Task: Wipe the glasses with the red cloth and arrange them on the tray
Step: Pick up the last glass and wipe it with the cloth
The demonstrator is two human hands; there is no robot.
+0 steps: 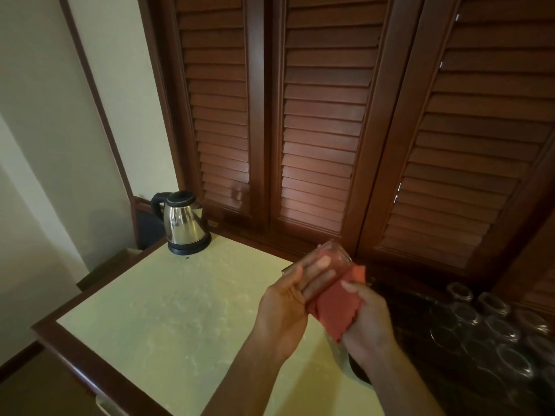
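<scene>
We see both forearms reach up from six o'clock and meet right of centre. The left hand (285, 298) cradles a tilted clear glass (329, 259), fingers wrapped around its side. The right hand (365, 310) clutches the red cloth (332, 307) against the glass. More glasses (486, 328) crowd a dark tray (359, 375) at four o'clock. At ten o'clock stands a steel kettle (183, 223). We can read no writing anywhere.
</scene>
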